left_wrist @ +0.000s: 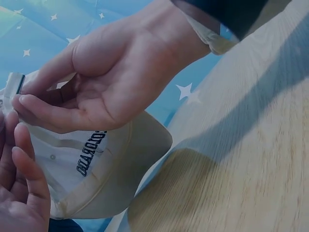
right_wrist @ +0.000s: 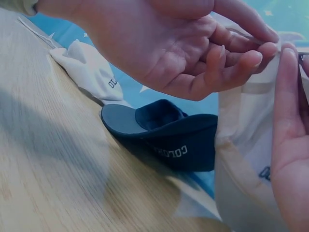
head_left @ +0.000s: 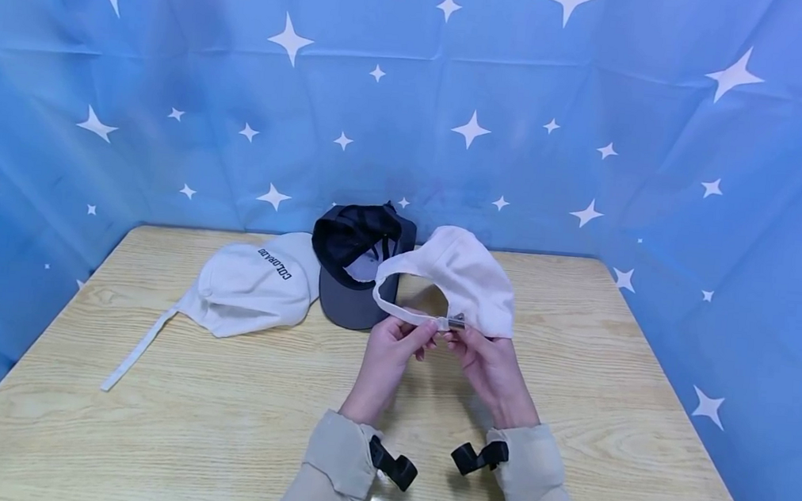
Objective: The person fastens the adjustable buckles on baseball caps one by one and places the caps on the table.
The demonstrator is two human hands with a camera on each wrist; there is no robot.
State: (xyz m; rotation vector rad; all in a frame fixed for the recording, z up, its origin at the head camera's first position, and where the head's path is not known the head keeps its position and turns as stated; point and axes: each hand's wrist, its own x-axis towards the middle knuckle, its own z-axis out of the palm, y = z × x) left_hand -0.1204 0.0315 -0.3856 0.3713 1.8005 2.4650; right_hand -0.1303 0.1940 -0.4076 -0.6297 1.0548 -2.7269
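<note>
A white cap is held up by its back, where a narrow strap crosses the rear opening. My left hand pinches that strap between thumb and fingers. Close beside it, my right hand pinches the cap's back edge at a small metal buckle. In the left wrist view, the cap's brim and dark COLORADO lettering show below my left hand. The right wrist view has my right hand at the strap, fingertips almost meeting those of the left.
A dark cap lies upturned just left of the held cap. Farther left, another white cap lies with its long loose strap stretched over the wooden table. A blue star-patterned cloth hangs behind.
</note>
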